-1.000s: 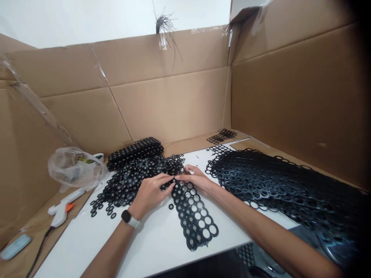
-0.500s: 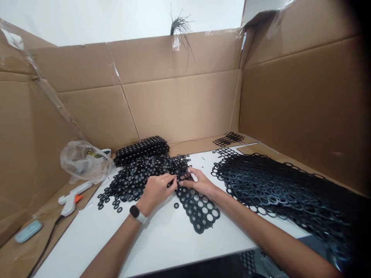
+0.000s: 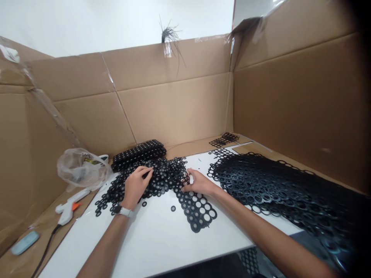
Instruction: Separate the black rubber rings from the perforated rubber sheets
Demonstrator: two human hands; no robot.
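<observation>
over the ring pile [image 3: 162,175] | left hand [image 3: 136,187]: cannot tell its grip | right hand [image 3: 198,182]: pinching mesh strip [image 3: 194,210]

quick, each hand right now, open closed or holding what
Left hand: at small black rings, thumb near forefinger; whether it holds one cannot be told.
Right hand: closed on the black ring panel, also holding a small white object.

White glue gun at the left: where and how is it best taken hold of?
Probably grip the glue gun by its handle, left hand coming from the near side: it lies on its side, handle end nearest, orange trigger facing right.
</observation>
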